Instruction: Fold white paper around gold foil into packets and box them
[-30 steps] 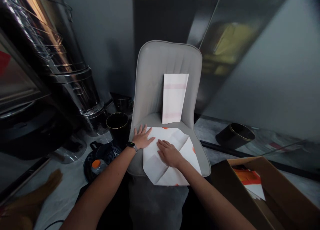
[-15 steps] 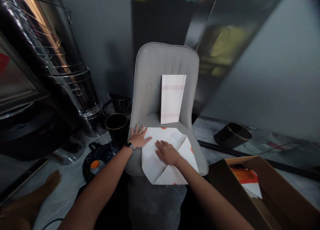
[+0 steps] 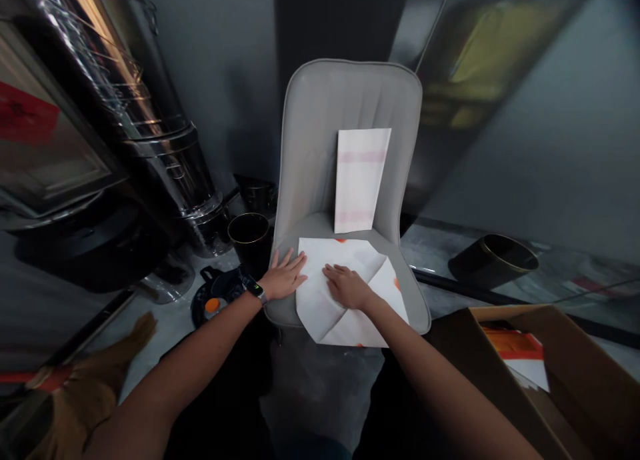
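Note:
A sheet of white paper (image 3: 313, 310) with folded-in corners and small orange marks lies on the seat of a grey chair (image 3: 313, 173). My left hand (image 3: 283, 277) is spread at the paper's left edge, fingers apart and holding nothing; a dark watch is on that wrist. Flat on the middle of the paper rests my right hand (image 3: 349, 287), its fingers stretched out over the folds. Behind the sheet, a white folded paper piece (image 3: 362, 180) with two faint pink bands leans upright against the backrest.
At right stands an open cardboard box (image 3: 590, 373) holding orange-and-white paper (image 3: 523, 353). A black bin (image 3: 250, 237) and an orange-capped bottle (image 3: 213, 305) are left of the chair. Tall shiny metal containers (image 3: 185, 173) rise at far left. Glass at right mirrors a bin (image 3: 493, 260).
The view has shifted, so the chair sits a little higher and farther right. My left hand's fingers have turned toward the right along the paper's edge. My right hand stays on the paper.

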Tool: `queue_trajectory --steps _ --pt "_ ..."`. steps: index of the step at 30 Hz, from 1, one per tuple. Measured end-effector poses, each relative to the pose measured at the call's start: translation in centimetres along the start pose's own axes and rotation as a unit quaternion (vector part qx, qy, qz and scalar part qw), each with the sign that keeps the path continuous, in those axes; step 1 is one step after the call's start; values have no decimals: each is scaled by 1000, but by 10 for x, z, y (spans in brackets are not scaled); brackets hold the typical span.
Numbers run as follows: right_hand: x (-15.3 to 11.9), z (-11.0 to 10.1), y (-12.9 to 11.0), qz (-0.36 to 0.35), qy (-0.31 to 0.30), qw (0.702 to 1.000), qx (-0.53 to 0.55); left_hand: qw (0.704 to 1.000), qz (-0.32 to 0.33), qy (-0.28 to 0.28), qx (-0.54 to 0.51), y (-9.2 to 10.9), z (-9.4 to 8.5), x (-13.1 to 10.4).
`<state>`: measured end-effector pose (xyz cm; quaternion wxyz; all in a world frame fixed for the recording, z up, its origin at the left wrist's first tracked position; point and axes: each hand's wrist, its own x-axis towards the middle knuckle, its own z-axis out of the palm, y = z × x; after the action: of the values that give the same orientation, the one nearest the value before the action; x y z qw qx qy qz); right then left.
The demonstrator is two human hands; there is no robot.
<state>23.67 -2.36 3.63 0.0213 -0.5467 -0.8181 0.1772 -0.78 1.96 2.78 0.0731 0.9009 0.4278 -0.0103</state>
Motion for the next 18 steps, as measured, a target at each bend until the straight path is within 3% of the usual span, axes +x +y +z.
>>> queue_trajectory --steps 5,12,15,18 --pt "0 2 0 0 7 1000 0 998 60 9 30 5 1 -35" --pt "1 7 -1 -1 26 1000 10 996 86 -22 -3 18 -6 -71" --pt "5 1 -3 -14 42 999 21 996 65 -33 -54 21 -15 -71" --pt "-1 -14 2 -23 98 994 39 989 18 29 -140 19 -30 -50"
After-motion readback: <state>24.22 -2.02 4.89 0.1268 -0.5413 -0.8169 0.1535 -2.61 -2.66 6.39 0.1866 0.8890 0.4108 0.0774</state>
